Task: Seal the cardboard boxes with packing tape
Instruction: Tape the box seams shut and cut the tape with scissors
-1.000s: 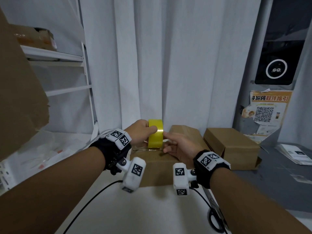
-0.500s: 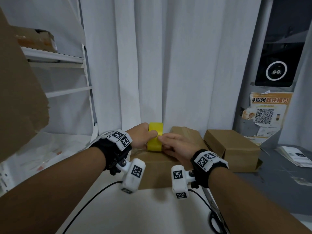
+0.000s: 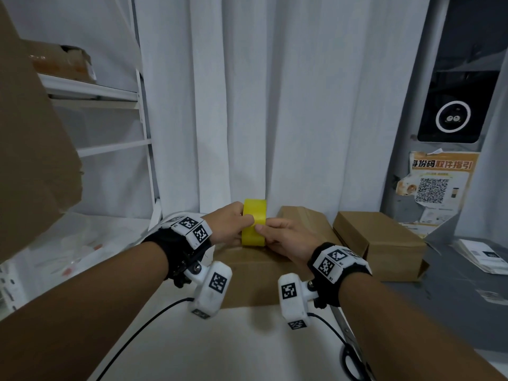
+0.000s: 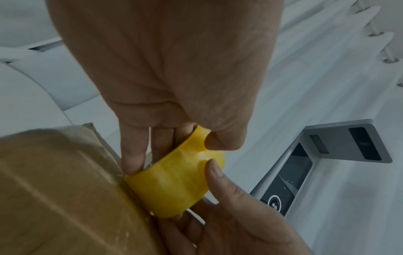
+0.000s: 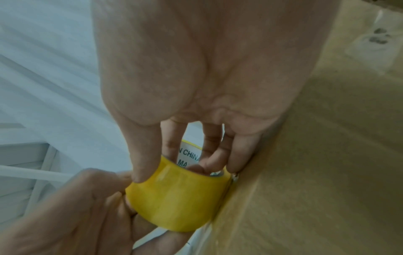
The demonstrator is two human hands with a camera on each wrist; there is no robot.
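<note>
A yellow roll of packing tape [image 3: 254, 222] stands on edge at the far end of a brown cardboard box [image 3: 255, 273] on the white table. My left hand [image 3: 232, 228] grips the roll [image 4: 172, 186] from the left, thumb on its outer face and fingers through its core. My right hand [image 3: 277, 235] holds the roll [image 5: 181, 195] from the right, thumb on the outer face, fingers inside the core. Both thumbs meet on the tape's surface. The roll's lower edge touches the box top [image 5: 316, 155]. A second cardboard box [image 3: 379, 243] lies to the right.
White curtains [image 3: 275, 105] hang close behind the boxes. A white shelf unit [image 3: 110, 100] with a parcel stands at left, and a big cardboard flap [image 3: 30, 149] looms at the left edge. Scissors [image 3: 354, 356] lie on the table at lower right. Papers [image 3: 481, 254] rest on a grey surface.
My right thumb has shifted left onto the roll's outer face until it meets the left thumb. The roll has stayed at the box's far end.
</note>
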